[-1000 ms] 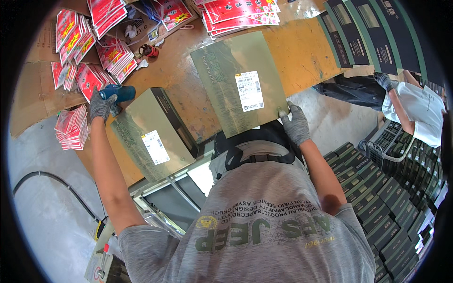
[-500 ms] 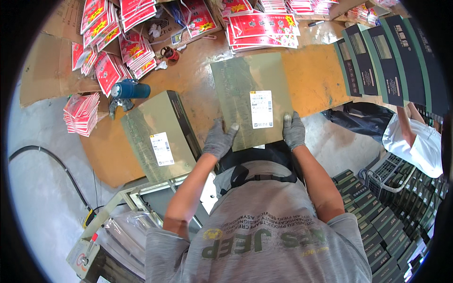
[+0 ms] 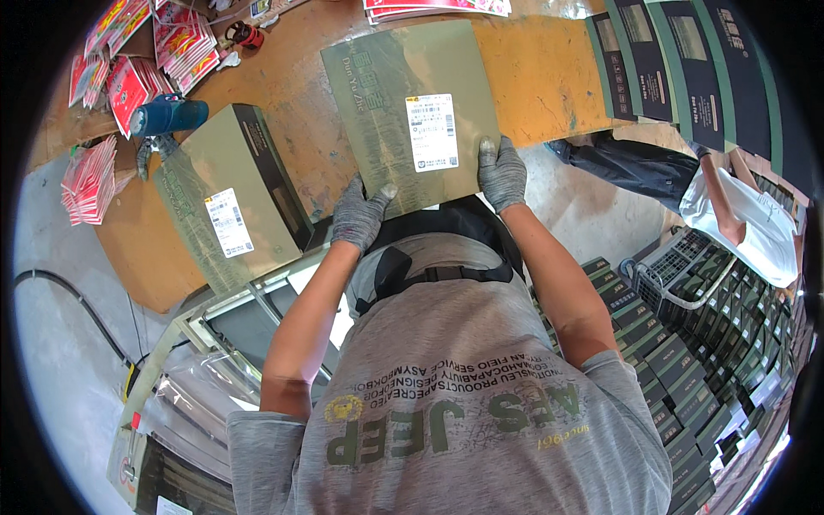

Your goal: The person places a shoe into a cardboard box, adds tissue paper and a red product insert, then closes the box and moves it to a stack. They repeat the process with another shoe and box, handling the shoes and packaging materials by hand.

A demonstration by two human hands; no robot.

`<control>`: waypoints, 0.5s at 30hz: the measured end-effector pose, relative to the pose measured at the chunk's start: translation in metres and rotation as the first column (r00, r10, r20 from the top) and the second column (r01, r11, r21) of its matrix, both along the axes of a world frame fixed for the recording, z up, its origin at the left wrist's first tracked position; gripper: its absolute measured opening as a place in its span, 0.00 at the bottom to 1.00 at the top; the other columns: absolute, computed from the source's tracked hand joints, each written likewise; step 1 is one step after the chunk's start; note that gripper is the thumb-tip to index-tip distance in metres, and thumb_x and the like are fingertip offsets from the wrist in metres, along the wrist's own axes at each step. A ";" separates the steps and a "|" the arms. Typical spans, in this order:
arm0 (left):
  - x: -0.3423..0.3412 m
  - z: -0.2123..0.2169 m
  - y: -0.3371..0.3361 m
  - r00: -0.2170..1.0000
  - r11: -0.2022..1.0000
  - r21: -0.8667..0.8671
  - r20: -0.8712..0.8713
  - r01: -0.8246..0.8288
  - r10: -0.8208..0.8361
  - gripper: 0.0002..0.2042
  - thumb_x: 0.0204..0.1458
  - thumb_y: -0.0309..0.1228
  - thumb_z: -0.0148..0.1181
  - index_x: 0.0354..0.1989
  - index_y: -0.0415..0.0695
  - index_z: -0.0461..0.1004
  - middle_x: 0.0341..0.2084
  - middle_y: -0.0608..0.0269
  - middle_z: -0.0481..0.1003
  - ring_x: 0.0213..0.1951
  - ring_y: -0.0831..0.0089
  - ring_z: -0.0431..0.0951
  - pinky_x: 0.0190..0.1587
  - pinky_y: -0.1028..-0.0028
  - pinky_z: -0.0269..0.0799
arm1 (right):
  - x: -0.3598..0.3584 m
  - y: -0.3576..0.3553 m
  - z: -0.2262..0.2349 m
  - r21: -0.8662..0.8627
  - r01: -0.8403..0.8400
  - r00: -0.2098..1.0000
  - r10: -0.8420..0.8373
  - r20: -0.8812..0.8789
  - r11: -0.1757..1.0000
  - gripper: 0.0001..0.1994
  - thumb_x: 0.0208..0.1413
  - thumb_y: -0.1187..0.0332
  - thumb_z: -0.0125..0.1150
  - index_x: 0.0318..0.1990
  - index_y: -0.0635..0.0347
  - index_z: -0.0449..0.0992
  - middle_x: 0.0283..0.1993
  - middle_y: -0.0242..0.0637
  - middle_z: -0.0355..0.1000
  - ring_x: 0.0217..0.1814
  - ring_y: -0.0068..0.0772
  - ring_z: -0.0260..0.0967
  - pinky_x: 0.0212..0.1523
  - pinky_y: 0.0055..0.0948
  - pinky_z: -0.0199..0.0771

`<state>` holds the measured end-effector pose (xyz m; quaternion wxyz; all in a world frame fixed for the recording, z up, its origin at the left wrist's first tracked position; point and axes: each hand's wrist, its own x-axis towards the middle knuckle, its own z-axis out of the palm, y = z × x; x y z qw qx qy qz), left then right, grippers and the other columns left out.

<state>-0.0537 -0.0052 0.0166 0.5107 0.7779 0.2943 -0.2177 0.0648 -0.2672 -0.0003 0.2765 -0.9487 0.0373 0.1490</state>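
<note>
Surface: orange-brown worktable [image 3: 541, 77], partly covered with goods.
Item in hand: flat olive-green box [image 3: 410, 116] with white shipping label, lying flat on the worktable at its near edge, just ahead of the body.
Left hand [image 3: 359, 216]: grey glove, closed over the near left corner of the flat olive-green box, thumb on top.
Right hand [image 3: 502, 174]: grey glove, gripping the near right edge of the same box, fingers laid over its top face.
Adjacent stock: second olive box [image 3: 227, 202] with white label, left of the held one, close beside it, tilted.
Left background: blue tape dispenser [image 3: 168, 114] touching the far end of the second olive box; red printed packets [image 3: 129, 81] spread beyond and beside it.
Far edge: more red packets [image 3: 433, 7], barely in view.
Right background: dark green flat cartons [image 3: 678, 64] in a row on the table's right end.
Floor right: stacked dark boxes [image 3: 695, 378]; wire basket [image 3: 678, 275].
Other person [image 3: 738, 215]: white top, bent over at right, well apart from the held box.
Lower left: metal frame [image 3: 215, 318]; black cable [image 3: 69, 296] on grey floor.
</note>
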 end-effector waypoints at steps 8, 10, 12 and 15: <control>0.002 0.004 0.000 0.999 1.000 -0.020 0.037 -0.005 0.005 0.29 0.56 0.44 0.68 0.61 0.40 0.72 0.52 0.47 0.79 0.54 0.56 0.79 0.60 0.64 0.70 | -0.002 -0.001 -0.003 0.053 -0.035 0.992 0.029 0.121 0.998 0.29 0.68 0.43 0.46 0.54 0.64 0.73 0.46 0.62 0.76 0.49 0.67 0.74 0.50 0.54 0.72; 0.002 0.003 -0.002 0.999 1.000 -0.021 0.028 -0.017 0.017 0.29 0.57 0.44 0.68 0.62 0.39 0.71 0.53 0.47 0.79 0.54 0.58 0.79 0.60 0.65 0.70 | 0.000 0.000 0.005 0.055 -0.017 0.999 0.014 0.045 0.998 0.27 0.67 0.47 0.49 0.56 0.64 0.73 0.48 0.61 0.76 0.52 0.64 0.73 0.54 0.52 0.72; 0.002 0.005 -0.002 0.999 0.999 -0.026 0.025 -0.026 0.027 0.29 0.57 0.43 0.68 0.62 0.39 0.71 0.53 0.48 0.79 0.54 0.59 0.79 0.60 0.65 0.70 | 0.001 0.000 0.006 0.057 -0.013 1.000 0.012 0.017 0.998 0.26 0.66 0.49 0.51 0.57 0.64 0.73 0.50 0.60 0.75 0.53 0.62 0.73 0.56 0.51 0.71; 0.003 0.007 -0.003 0.999 0.997 -0.066 0.016 -0.050 0.052 0.28 0.58 0.41 0.68 0.63 0.38 0.70 0.53 0.49 0.79 0.54 0.60 0.79 0.61 0.66 0.70 | 0.000 -0.002 0.003 0.067 -0.017 0.999 0.014 0.043 0.998 0.26 0.66 0.49 0.51 0.57 0.64 0.73 0.49 0.60 0.76 0.53 0.62 0.73 0.56 0.51 0.71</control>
